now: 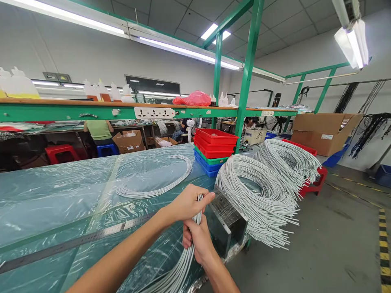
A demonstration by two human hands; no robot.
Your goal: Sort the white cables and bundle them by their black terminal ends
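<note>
My left hand (189, 202) is closed round the top end of a bundle of white cables (183, 268), its fingers pinched at the cable tips. Just below it my right hand (197, 240) grips the same bundle, which hangs down past the table's front edge. Both hands are right beside a grey metal block (227, 221) at the table corner. A big heap of white cables (262, 191) lies draped over that corner to the right. A smaller curved bunch of white cables (159, 185) rests on the plastic-covered green table (61, 203).
Stacked red, green and blue trays (214, 150) stand at the table's far end by a green post (247, 77). A metal ruler strip (76, 242) runs along the table. A cardboard box (324, 130) sits at right. People sit at benches behind.
</note>
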